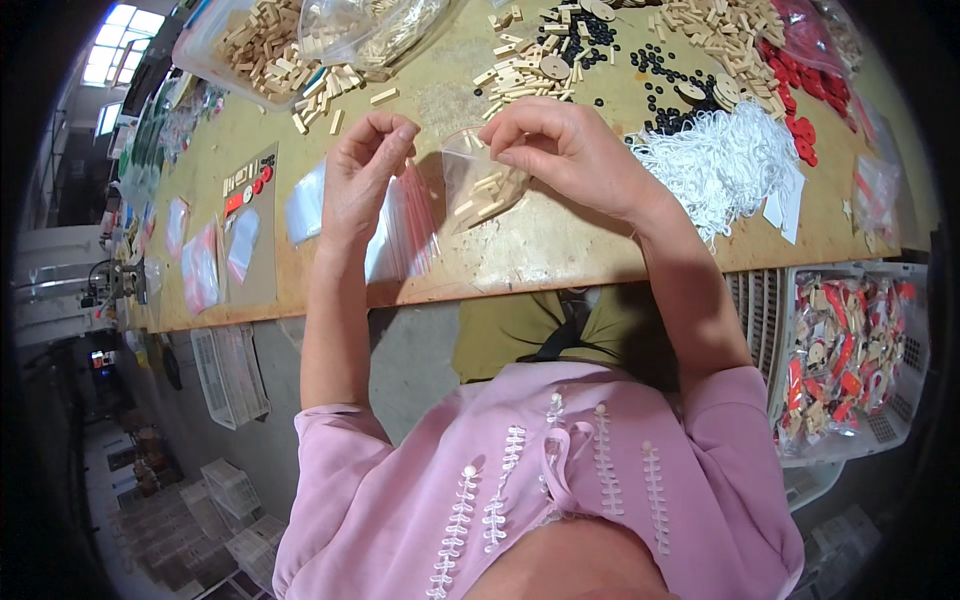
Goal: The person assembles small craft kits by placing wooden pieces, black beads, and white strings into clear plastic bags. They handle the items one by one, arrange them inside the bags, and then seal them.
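Observation:
My right hand (572, 160) pinches the upper edge of a clear plastic bag (462, 172) between thumb and fingertips. Several small wooden sticks (478, 207) lie inside that bag, which rests low over the table. To its left, my left hand (362, 172) is closed with thumb and forefinger together; what they hold, if anything, is too small to make out. Below the left hand's fingers lies a stack of flat clear bags with red edges (412, 222), partly hidden by my wrist. More flat clear bags (305, 204) show to the left of that wrist.
Wooden blocks (270, 45) fill a clear tub at the back left. Black rings (655, 75), a heap of white cords (722, 165) and red pieces (805, 135) lie at the right. A crate (905, 400) of packed bags stands at the table's right front. A sample board (262, 265) lies left.

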`<state>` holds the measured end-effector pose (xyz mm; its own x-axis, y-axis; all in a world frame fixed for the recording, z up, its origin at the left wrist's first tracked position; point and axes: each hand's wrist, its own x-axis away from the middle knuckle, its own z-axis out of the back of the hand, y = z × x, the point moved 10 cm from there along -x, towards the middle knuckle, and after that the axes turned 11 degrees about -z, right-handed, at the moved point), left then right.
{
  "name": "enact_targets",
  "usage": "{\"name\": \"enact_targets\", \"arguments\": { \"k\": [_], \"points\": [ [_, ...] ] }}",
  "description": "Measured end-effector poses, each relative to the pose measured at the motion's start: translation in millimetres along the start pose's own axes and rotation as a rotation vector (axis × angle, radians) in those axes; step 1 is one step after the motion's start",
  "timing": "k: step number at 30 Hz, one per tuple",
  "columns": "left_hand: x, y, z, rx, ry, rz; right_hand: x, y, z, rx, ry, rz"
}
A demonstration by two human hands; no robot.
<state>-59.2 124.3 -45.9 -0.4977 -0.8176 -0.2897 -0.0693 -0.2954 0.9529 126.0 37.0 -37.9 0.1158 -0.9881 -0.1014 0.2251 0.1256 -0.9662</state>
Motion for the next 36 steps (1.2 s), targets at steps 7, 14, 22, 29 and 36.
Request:
{"name": "enact_targets", "arguments": {
  "k": [7, 14, 22, 29, 36],
  "points": [
    [7, -8, -32, -0.021, -0.063, 0.094, 25, -57, 1, 0.123, 0.095, 0.316],
    [-30, -3, -141, -0.248, -0.393, -0.062, 124, -113, -11, 0.249, 0.025, 0.468],
    [-91, -26, -259, -0.645, -0.668, -0.392, 167, -67, 8, 0.251, 0.121, 0.285],
    [-86, -21, -304, -0.768, -0.722, -0.579, 175, -46, 25, 0.211, 0.215, 0.202],
    [-78, -24, -307, -0.801, -0.612, -0.547, 173, -36, 17, 0.254, 0.202, 0.189]
  ]
}}
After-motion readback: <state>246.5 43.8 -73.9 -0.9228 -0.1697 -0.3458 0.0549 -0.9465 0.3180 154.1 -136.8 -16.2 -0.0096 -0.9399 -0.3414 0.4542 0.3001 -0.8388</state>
